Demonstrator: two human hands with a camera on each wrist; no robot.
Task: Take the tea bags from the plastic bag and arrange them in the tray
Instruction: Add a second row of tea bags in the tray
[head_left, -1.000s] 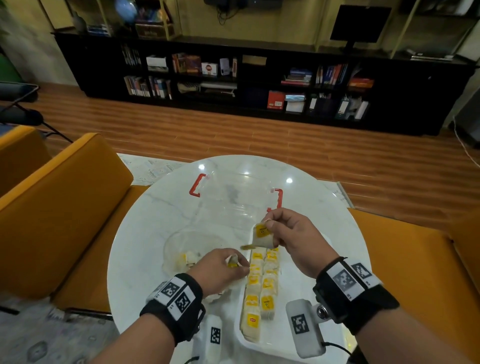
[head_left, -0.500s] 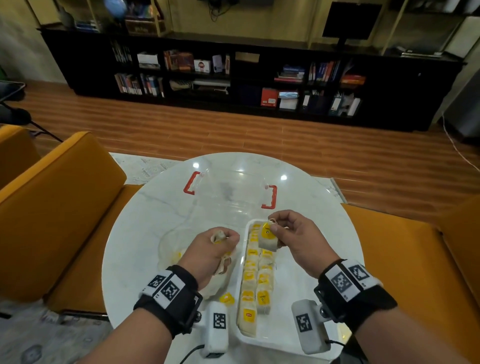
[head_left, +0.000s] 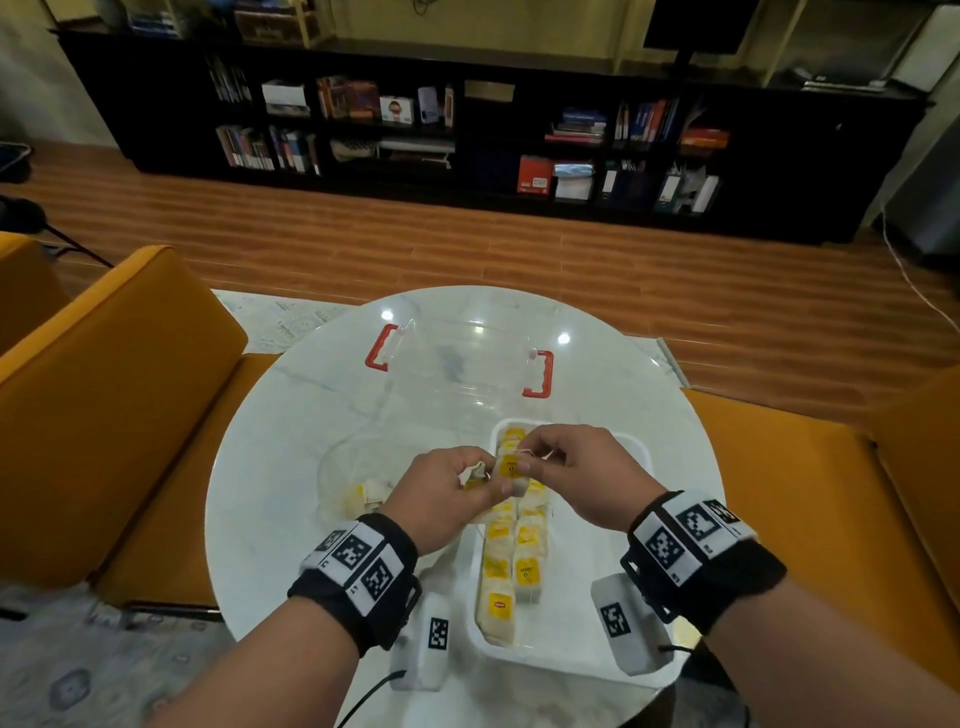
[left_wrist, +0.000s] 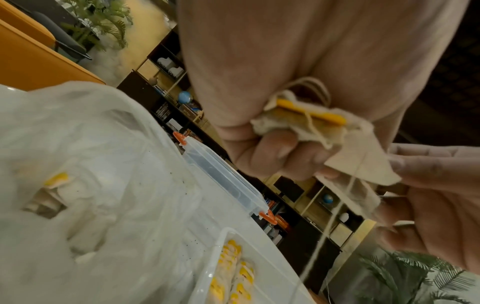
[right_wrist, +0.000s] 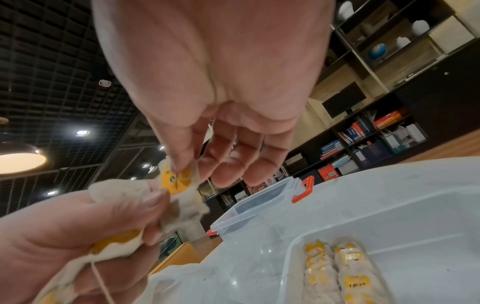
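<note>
Two hands meet above the tray's far end. Leftmost lies the plastic bag (head_left: 358, 483), a few tea bags inside. My left hand (head_left: 441, 499) curls round a crumpled tea bag (left_wrist: 306, 121); my right hand (head_left: 576, 478) pinches a second tea bag (head_left: 511, 470). Below, the tray (head_left: 613, 639) holds two rows (head_left: 514, 561).

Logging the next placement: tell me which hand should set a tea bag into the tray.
Probably the right hand: it pinches a tea bag directly above the tray rows. The left hand grips another tea bag beside it, nearer the plastic bag.
</note>
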